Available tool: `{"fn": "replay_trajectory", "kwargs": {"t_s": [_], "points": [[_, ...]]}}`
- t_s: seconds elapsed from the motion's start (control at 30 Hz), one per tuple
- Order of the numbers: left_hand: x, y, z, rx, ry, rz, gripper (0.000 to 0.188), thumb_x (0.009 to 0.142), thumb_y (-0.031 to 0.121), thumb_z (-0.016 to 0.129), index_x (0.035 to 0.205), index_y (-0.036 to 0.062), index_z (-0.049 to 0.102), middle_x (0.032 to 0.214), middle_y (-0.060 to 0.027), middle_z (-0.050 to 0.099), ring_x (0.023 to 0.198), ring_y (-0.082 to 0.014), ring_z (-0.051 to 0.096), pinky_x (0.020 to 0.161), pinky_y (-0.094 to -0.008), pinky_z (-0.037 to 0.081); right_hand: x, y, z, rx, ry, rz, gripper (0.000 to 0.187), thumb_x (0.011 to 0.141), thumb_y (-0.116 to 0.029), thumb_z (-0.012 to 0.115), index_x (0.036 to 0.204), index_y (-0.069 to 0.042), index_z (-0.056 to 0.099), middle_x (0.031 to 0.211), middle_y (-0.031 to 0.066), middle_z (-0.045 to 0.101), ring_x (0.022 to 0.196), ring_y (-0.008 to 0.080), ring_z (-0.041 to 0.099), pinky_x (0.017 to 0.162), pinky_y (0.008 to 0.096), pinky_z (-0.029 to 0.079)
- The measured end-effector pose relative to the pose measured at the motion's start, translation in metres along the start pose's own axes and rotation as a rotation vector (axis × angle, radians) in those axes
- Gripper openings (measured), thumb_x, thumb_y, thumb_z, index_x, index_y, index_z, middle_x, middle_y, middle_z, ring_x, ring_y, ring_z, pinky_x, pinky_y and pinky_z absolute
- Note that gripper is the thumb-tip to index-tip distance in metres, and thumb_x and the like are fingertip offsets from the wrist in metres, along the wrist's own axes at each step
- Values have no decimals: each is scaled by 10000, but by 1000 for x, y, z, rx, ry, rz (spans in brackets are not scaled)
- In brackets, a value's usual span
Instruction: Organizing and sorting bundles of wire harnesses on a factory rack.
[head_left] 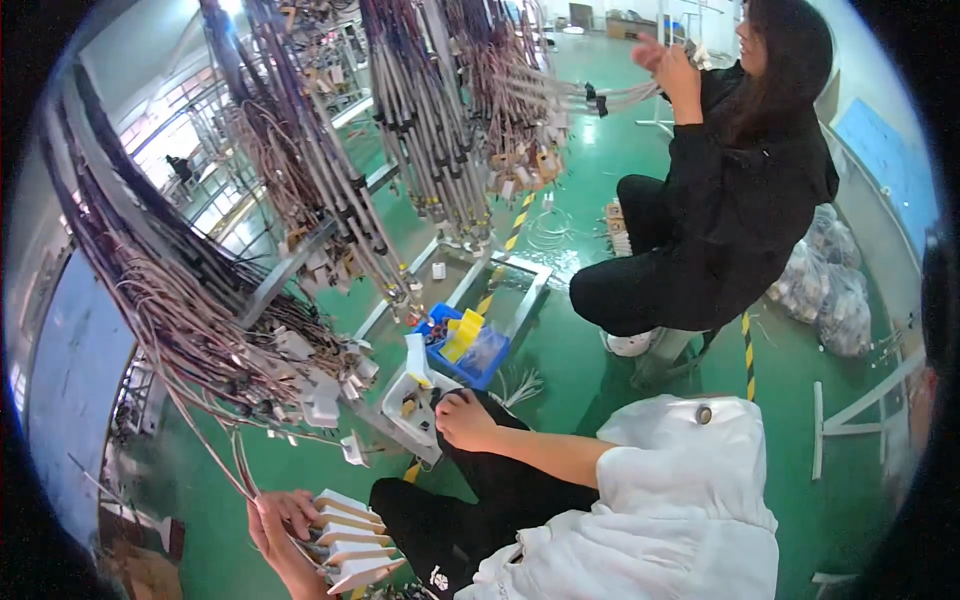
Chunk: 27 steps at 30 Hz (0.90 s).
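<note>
At the lower left, my left hand is closed round grey cables at the back of a row of white plastic housings. Several of these flat-sided housings stand side by side, and their cables run up to a hanging bundle. My right hand is above my knee, its fingers curled inward; whatever they hold, if anything, is hidden. Just beside it is a white tray with small brownish parts in it. Beyond that hand stands a blue bin holding a yellow container and a clear one.
Thick cable bundles with connectors hang from a metal frame ahead and to the left. A seated co-worker in black handles cables at the upper right. Clear plastic bags lie behind that person. Striped tape marks the green floor.
</note>
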<state>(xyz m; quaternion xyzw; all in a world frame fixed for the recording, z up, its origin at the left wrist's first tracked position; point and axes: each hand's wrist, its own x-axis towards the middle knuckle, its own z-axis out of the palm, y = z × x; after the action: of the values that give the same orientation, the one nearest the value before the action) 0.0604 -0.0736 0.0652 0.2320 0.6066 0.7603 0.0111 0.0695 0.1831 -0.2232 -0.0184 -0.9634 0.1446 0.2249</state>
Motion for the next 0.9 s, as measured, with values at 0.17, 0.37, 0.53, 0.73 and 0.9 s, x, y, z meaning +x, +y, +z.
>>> {"fn": "replay_trajectory", "kwargs": {"t_s": [0.17,0.37,0.53,0.73,0.9], "points": [[17,-20,6,36,12,13,286,975,257,437,744,91,402,576,-4,342,517,-131,387,669,-305,412,4,9,0,116,29,-8,54,709,-180,615,743,-140,607,927,-13,544,1032,208,485,866,445,351],[27,-31,1,57,-20,0,298,979,243,411,729,83,381,548,-15,380,534,-145,425,703,-326,407,11,9,0,92,30,40,34,704,-174,618,725,-148,610,907,-29,557,1030,193,495,869,451,365],[29,-36,-4,62,-24,-29,297,987,231,390,738,71,411,536,-13,389,519,-148,442,712,-334,421,11,10,0,77,28,22,23,725,-190,602,729,-172,588,910,-27,553,984,202,499,872,454,369],[29,-38,-5,49,-49,-30,307,990,232,377,734,67,416,524,-17,396,519,-159,460,720,-341,423,9,14,-5,65,30,9,16,752,-175,585,737,-169,582,915,-16,541,982,215,493,863,435,356],[26,-33,-4,102,-31,-41,309,994,249,367,744,73,415,519,-10,398,537,-157,471,734,-339,426,11,13,-4,60,16,5,14,751,-168,590,740,-163,584,915,-12,537,996,218,490,859,433,356]]}}
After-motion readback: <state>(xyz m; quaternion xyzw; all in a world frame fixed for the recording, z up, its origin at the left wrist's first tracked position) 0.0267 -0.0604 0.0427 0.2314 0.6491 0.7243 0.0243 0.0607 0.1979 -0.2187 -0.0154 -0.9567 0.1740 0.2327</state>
